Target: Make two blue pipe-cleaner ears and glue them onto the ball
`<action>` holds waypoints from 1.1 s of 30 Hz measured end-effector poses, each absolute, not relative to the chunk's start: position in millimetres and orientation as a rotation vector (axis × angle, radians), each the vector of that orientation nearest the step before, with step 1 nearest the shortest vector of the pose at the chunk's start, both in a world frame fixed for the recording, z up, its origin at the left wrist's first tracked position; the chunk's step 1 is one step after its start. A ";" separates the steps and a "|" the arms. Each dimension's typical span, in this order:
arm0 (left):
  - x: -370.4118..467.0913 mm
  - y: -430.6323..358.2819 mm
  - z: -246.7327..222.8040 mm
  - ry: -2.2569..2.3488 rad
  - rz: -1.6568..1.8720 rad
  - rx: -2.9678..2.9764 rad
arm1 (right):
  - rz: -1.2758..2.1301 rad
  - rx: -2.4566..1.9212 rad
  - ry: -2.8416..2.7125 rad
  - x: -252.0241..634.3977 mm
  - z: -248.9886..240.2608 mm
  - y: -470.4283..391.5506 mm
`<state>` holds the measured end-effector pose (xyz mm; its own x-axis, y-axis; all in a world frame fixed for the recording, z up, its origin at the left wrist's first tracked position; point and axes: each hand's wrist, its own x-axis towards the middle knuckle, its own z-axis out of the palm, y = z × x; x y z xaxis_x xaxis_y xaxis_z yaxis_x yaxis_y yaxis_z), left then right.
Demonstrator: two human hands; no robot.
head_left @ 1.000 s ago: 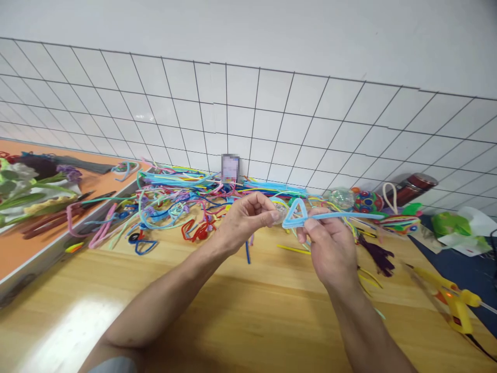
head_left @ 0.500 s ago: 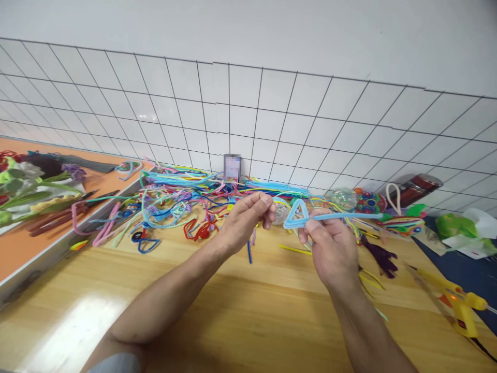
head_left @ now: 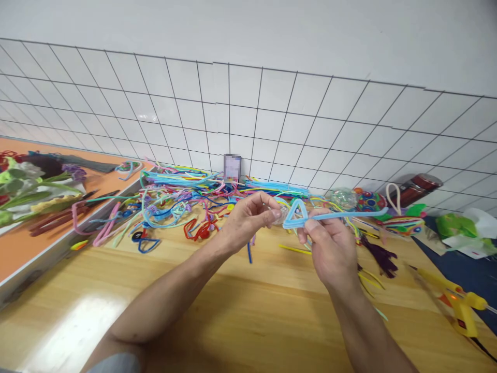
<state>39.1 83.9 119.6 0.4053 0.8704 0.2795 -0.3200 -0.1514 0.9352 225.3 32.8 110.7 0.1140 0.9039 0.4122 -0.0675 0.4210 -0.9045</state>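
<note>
A light blue pipe cleaner (head_left: pixel 295 223) is bent into a small triangle at its left end, with a long straight tail running right. My right hand (head_left: pixel 330 241) pinches it between thumb and fingers at the triangle's lower right corner. Just left of the triangle is my left hand (head_left: pixel 254 217), its thumb and fingertips pressed together and apart from the blue piece. Whether anything sits in that pinch is too small to tell. Behind both hands lies a tangled heap of coloured pipe cleaners (head_left: pixel 182 178).
A yellow glue gun (head_left: pixel 462 305) lies at the right. A dark red flask (head_left: pixel 415 189) and a colourful ball (head_left: pixel 370 202) rest by the gridded wall. At the left stands an orange tray (head_left: pixel 15 248) with felt-like flowers. A small upright card (head_left: pixel 232 167) leans centrally.
My left hand has shifted slightly right, and its fingertips have turned down toward the triangle. My right hand and the blue pipe cleaner have barely moved.
</note>
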 end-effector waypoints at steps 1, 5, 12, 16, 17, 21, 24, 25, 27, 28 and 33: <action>38.5 84.2 118.3 0.575 1.125 1.351 | 0.864 -0.873 -1.248 225.2 110.5 33.1; 37.4 79.6 118.1 0.556 1.120 1.392 | 0.852 -0.893 -1.252 224.1 109.2 34.1; 45.2 66.0 124.8 0.496 1.124 1.429 | 0.718 -0.968 -1.314 216.2 115.6 28.7; 49.2 67.1 125.8 0.396 1.120 1.401 | 0.654 -0.986 -1.366 212.6 117.5 26.0; 49.7 67.2 127.0 0.370 1.114 1.395 | 0.639 -0.988 -1.379 212.3 116.9 25.8; 49.5 65.9 134.0 0.384 1.095 1.368 | 0.580 -1.002 -1.438 212.8 112.5 26.1; 47.8 65.4 137.4 0.450 1.069 1.378 | 0.579 -1.008 -1.471 213.5 110.5 26.1; 47.1 65.5 137.7 0.467 1.060 1.385 | 0.588 -1.007 -1.479 213.6 110.6 25.9; 46.2 66.2 136.9 0.479 1.052 1.398 | 0.611 -1.001 -1.490 213.5 111.7 25.1; 45.9 66.6 136.0 0.475 1.053 1.407 | 0.622 -0.997 -1.491 213.4 112.7 24.6; 47.1 67.3 132.5 0.439 1.085 1.421 | 0.713 -0.990 -1.456 213.9 115.1 23.5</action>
